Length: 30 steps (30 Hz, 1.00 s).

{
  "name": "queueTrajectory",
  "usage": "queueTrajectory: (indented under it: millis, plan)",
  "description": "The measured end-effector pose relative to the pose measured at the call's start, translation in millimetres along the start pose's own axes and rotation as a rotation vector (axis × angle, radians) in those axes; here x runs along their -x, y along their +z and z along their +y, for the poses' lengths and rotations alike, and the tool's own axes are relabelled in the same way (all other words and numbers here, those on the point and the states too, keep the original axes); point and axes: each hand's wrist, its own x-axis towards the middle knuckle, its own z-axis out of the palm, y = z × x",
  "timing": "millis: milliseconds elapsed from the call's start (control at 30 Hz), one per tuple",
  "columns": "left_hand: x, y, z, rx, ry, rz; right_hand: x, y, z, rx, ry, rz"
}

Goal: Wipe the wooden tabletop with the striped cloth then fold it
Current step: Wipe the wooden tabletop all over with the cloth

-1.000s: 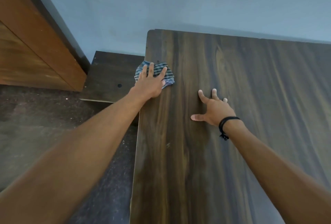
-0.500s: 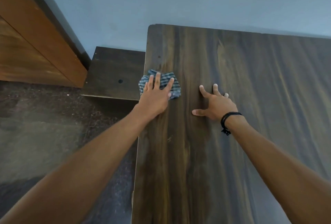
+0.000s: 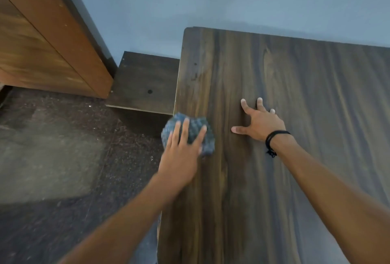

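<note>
Cloth bunched under my left hand, fingers spread flat, lapping over the left edge of the tabletop, my right hand splayed flat beside, wide wood beyond

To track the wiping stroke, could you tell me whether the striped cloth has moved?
Yes. The striped cloth under the left hand slid toward the person along the left edge of the tabletop, away from its far corner.
</note>
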Motion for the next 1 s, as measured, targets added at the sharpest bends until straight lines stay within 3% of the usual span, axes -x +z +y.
queueTrajectory:
  millis: [133, 233, 400, 500, 667, 900, 1000]
  plan:
    - [101, 22, 8, 0.008, 0.05, 0.033, -4, -1, 1, -0.007, -0.004, 0.002]
    - [29, 6, 1, -0.034, 0.068, 0.001, -5, -2, -2, -0.003, 0.001, 0.002]
    - [-129, -34, -3, 0.072, -0.087, -0.107, -4, -2, -2, 0.002, 0.012, 0.002]
    - [-113, -34, 4, 0.045, -0.056, -0.131, -5, 1, -1, 0.012, 0.005, 0.0]
    - [13, -3, 11, -0.009, 0.04, -0.088, -4, 7, 0, 0.011, -0.008, 0.006]
    - [-137, -42, -13, 0.04, -0.071, -0.179, -8, 7, -3, 0.036, -0.025, 0.007]
    - [-120, -43, -3, 0.018, -0.052, -0.191, -7, 8, -1, 0.044, -0.022, 0.01]
